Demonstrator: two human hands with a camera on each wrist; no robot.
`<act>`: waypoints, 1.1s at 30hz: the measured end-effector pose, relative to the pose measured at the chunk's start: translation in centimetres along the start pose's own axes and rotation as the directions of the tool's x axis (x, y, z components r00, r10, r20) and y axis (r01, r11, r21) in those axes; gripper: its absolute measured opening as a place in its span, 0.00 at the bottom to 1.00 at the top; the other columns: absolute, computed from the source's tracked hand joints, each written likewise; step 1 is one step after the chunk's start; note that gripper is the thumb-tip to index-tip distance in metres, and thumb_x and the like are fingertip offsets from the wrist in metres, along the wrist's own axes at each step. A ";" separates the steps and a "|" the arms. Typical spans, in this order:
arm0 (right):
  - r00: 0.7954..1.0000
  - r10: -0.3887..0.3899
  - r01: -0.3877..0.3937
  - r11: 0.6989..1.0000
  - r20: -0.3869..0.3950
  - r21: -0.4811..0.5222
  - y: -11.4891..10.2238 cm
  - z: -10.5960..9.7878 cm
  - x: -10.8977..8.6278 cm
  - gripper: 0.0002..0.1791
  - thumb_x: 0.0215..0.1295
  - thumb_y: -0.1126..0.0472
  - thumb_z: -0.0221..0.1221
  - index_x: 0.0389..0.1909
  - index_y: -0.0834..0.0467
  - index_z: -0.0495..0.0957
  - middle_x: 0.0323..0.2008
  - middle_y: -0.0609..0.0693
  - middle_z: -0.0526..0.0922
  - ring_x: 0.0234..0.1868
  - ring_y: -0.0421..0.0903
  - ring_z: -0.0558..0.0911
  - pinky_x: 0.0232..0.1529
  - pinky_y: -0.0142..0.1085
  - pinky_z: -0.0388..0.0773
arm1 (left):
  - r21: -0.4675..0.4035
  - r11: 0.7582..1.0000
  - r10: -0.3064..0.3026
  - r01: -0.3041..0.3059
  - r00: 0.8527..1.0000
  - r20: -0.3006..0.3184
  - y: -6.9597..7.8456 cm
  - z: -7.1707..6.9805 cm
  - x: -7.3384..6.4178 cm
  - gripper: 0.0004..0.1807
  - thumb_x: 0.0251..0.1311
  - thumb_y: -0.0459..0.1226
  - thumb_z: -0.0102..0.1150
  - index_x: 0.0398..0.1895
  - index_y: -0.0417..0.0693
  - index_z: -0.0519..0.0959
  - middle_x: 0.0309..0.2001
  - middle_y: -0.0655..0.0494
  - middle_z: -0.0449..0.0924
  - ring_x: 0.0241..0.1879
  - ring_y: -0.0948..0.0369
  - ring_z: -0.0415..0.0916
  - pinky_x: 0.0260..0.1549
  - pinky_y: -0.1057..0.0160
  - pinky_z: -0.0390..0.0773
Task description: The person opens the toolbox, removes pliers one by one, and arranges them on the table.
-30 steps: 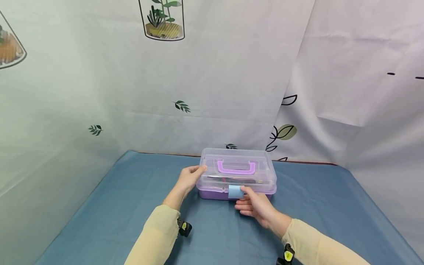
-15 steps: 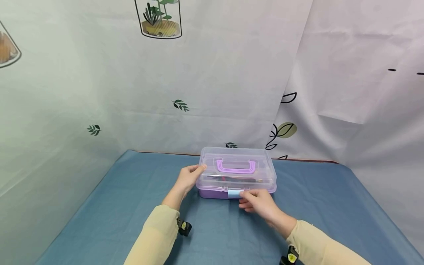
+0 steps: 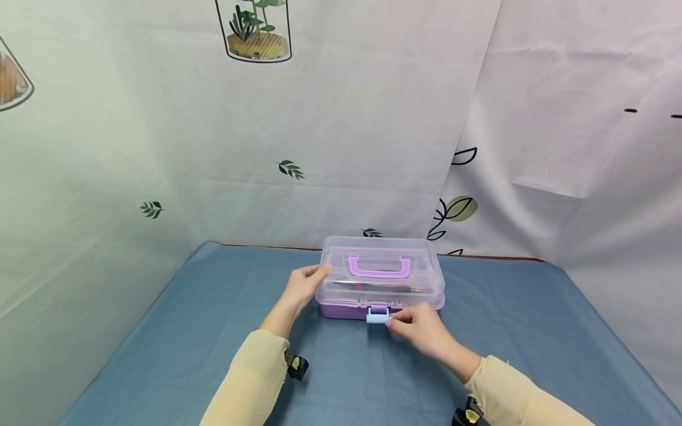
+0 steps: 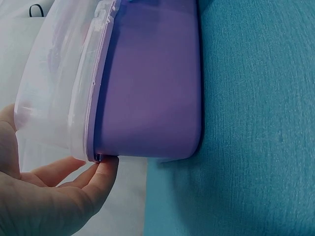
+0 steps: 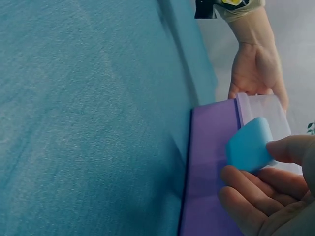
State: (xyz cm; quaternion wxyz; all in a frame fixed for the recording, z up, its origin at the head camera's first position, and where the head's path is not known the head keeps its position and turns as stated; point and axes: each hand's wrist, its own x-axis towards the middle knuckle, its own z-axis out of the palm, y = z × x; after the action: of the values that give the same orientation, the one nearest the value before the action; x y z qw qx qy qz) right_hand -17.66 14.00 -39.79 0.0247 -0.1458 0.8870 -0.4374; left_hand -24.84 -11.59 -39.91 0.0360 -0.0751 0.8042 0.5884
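A plastic storage box (image 3: pixel 341 311) with a purple base and a clear lid (image 3: pixel 380 248) sits on the blue cloth. Its lid is down, and a purple handle (image 3: pixel 379 274) lies on top. At the box's left end my left hand (image 3: pixel 302 290) holds on, thumb on the lid and fingertips against the rim (image 4: pixel 93 98). My right hand (image 3: pixel 423 330) pinches the light blue latch (image 3: pixel 377 318) at the front by its right edge, between thumb and fingers. In the head view that latch is swung outward from the box. Thin dark sticks (image 3: pixel 380 288) show through the lid.
Blue cloth (image 3: pixel 224 331) covers the table around the box. Behind and on both sides hang pale curtains (image 3: pixel 346 118) printed with leaves and plant jars, with the back one close behind the box.
The latch has swung from flat against the front to outward and down, my right hand turning with it. My left hand and the box have stayed in place.
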 end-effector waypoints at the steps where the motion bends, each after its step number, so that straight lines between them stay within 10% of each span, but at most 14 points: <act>1: 1.000 -0.007 0.007 1.000 0.004 -0.008 0.0 0.0 -0.1 0.09 0.57 0.61 0.64 0.31 0.64 0.86 0.22 0.48 0.84 0.23 0.35 0.73 0.23 0.27 0.71 | -0.001 1.000 0.000 0.000 1.000 0.000 0.0 0.0 0.0 0.38 0.59 0.55 0.56 0.65 0.37 0.67 0.64 0.38 0.67 0.65 0.45 0.63 0.63 0.45 0.64; 12: 0.989 0.088 -0.100 0.990 0.115 0.100 0.4 0.4 -0.6 0.19 0.61 0.59 0.61 0.45 0.71 0.81 0.32 0.58 0.87 0.32 0.45 0.83 0.30 0.33 0.81 | -0.009 1.000 -0.009 0.009 1.000 0.001 -0.3 0.0 0.0 0.38 0.59 0.56 0.57 0.65 0.38 0.67 0.64 0.39 0.68 0.65 0.45 0.64 0.63 0.45 0.64; 21: 0.960 0.247 -0.275 0.926 0.135 0.258 0.6 1.0 -0.4 0.20 0.61 0.64 0.54 0.49 0.74 0.77 0.51 0.66 0.80 0.40 0.49 0.85 0.38 0.41 0.84 | -0.011 1.000 -0.006 0.006 1.000 -0.003 -0.2 0.1 0.1 0.39 0.58 0.56 0.57 0.65 0.38 0.67 0.64 0.39 0.68 0.65 0.46 0.64 0.63 0.46 0.65; 33: 0.928 0.355 -0.373 0.884 0.113 0.282 0.4 1.3 -0.3 0.19 0.62 0.64 0.53 0.50 0.72 0.77 0.48 0.63 0.82 0.45 0.51 0.83 0.41 0.43 0.83 | -0.012 1.000 -0.002 0.002 1.000 -0.004 -0.1 0.1 0.2 0.40 0.58 0.56 0.57 0.65 0.37 0.66 0.64 0.39 0.68 0.65 0.45 0.64 0.64 0.46 0.65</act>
State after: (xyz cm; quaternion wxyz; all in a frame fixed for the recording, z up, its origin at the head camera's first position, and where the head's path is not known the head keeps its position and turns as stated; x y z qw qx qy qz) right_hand -17.27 13.33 -40.89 0.1538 0.0160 0.8212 -0.5493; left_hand -24.97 -11.57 -40.10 0.0346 -0.0770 0.8006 0.5932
